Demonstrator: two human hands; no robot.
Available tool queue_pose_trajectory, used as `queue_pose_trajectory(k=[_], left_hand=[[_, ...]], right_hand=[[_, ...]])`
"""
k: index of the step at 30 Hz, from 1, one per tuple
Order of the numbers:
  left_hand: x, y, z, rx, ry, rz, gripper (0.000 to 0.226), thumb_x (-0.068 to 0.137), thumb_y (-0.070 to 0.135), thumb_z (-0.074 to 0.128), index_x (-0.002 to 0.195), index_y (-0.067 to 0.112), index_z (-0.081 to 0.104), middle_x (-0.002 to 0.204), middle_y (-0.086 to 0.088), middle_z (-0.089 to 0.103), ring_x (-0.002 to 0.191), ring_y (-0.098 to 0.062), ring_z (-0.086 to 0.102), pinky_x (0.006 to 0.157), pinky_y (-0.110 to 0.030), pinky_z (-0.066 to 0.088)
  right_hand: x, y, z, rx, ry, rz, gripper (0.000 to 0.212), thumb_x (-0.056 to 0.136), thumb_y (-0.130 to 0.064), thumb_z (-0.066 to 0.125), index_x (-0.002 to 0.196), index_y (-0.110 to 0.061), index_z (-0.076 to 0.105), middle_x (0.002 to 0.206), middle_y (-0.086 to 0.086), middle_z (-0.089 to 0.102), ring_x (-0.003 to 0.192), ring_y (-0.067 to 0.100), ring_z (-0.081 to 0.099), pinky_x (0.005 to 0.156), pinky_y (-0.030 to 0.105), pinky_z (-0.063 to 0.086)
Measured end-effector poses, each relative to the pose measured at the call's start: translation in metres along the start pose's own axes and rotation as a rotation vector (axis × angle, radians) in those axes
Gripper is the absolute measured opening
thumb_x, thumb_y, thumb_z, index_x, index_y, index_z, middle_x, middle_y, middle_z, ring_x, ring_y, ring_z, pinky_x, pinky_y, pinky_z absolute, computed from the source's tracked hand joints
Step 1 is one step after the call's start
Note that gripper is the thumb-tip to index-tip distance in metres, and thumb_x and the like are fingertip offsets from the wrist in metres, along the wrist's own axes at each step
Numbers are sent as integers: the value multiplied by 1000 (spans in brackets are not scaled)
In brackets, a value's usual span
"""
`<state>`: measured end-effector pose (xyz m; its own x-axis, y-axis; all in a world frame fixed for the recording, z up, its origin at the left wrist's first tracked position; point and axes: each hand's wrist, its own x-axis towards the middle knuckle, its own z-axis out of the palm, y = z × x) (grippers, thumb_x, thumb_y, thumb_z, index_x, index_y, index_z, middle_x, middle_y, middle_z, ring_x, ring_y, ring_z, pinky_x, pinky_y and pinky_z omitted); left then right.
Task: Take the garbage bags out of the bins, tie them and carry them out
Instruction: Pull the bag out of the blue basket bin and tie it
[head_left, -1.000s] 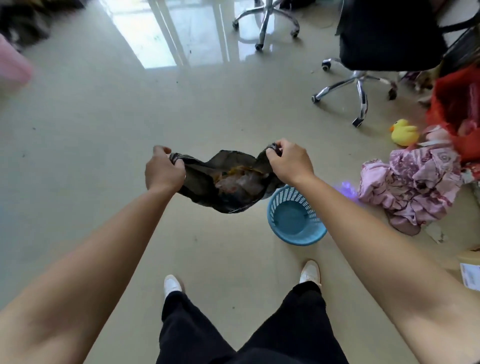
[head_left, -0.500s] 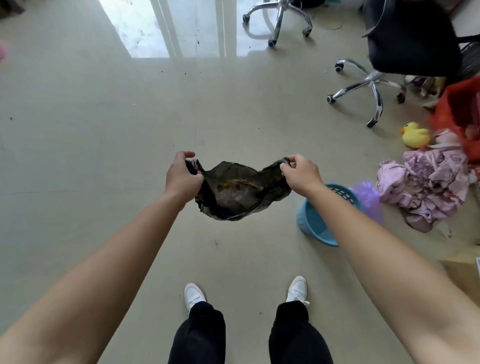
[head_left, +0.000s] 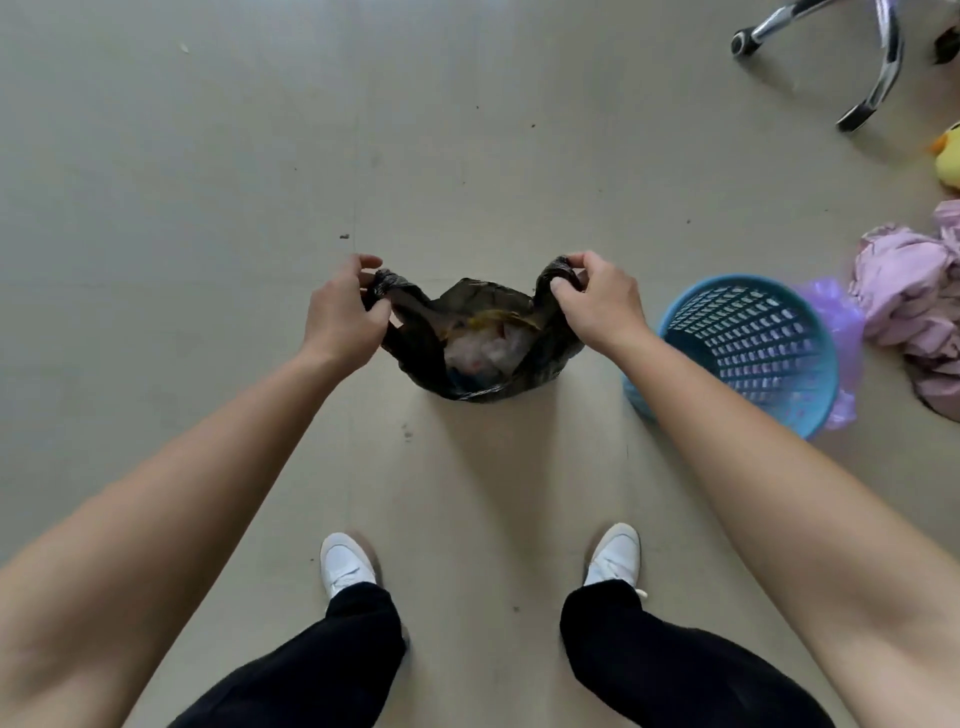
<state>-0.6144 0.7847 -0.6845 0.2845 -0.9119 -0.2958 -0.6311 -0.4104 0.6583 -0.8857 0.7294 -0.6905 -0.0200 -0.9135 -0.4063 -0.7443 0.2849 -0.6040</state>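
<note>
Black garbage bag (head_left: 475, 345) held clear of the floor (head_left: 182, 208), w/ mouth open, between both hands, above the bare floor ahead of the person's shoes (head_left: 347, 564). Left hand (head_left: 340, 312) pinches the left handle bunched btwn thumb and fingers; right hand (head_left: 602, 301) does the same on the right handle. Blue bin (head_left: 748, 348) stands on the floor just beside the right forearm, no liner visible inside; purple plastic (head_left: 834, 312) lies against its far side.

Assessment: bag looks thin, soft, limp; sags at centre, so load prob. light (paper/wrappers visible inside). Film likely slippery and tear-prone if stretched. Best hold: the two gathered handles, as now; cross and knot them. Risk: contents spilling thru the open mouth if tilted.
</note>
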Motion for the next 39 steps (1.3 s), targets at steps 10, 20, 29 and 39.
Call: queue_pose_trajectory(k=[10, 20, 29, 39], left_hand=[[25, -106, 135, -465, 295, 102, 126, 71, 92, 43, 157, 6, 10, 153, 2, 21, 138, -1, 23, 117, -17, 18], [54, -170, 225, -164, 332, 759, 102, 79, 87, 42, 155, 25, 15, 161, 24, 4, 150, -10, 8, 123, -43, 12], [117, -120, 224, -460, 400, 293, 43, 88, 39, 73, 120, 14, 58, 94, 20, 61, 84, 10, 58, 85, -28, 50], [127, -96, 193, -936, 403, 88, 38, 96, 51, 57, 86, 16, 66, 82, 9, 67, 74, -7, 61, 71, -22, 51]], right_hand=[[30, 131, 133, 57, 568, -490, 93, 82, -59, 67, 149, -17, 18, 153, 22, 26, 145, 15, 20, 120, 34, 19], [93, 177, 184, 82, 798, -693, 86, 86, -43, 72, 148, -14, 20, 154, 29, 21, 146, 30, 20, 120, 32, 14], [119, 137, 168, 93, 917, -844, 24, 101, -21, 54, 118, -7, 66, 131, 18, 56, 121, 29, 54, 102, 46, 44], [99, 145, 161, 549, 506, -360, 115, 62, -64, 85, 151, -21, 25, 150, -4, 44, 140, 9, 41, 118, 35, 33]])
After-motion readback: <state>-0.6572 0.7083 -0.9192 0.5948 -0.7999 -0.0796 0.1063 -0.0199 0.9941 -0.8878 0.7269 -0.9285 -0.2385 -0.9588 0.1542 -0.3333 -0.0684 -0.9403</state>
